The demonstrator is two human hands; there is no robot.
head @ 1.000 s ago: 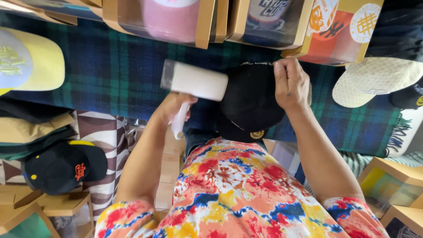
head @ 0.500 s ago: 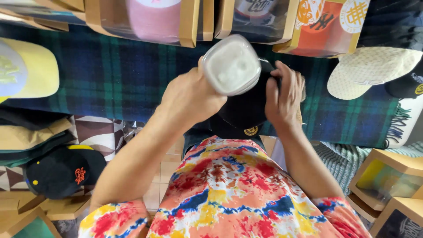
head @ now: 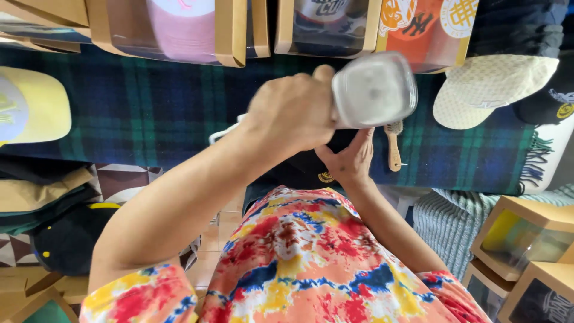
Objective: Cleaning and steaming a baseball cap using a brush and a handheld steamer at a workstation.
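Note:
My left hand (head: 293, 113) is raised close to the camera and grips a white lint roller (head: 373, 90), seen blurred and end-on. Below it, my right hand (head: 350, 161) rests on a black cap (head: 299, 173) that lies on the blue-green plaid cloth (head: 149, 107). The raised arm and hand hide most of the cap. A small wooden brush (head: 393, 146) lies on the cloth just right of my right hand, apart from its fingers.
A cream cap (head: 496, 90) lies at the right, a yellow cap (head: 30, 104) at the left. Windowed cardboard boxes (head: 239, 30) with caps line the far edge. More boxes (head: 520, 239) stand lower right. A dark cap (head: 66, 239) lies lower left.
My left hand has lifted the lint roller up off the cap, toward the camera and rightward. My right hand has slid from the cap's far side to its near edge.

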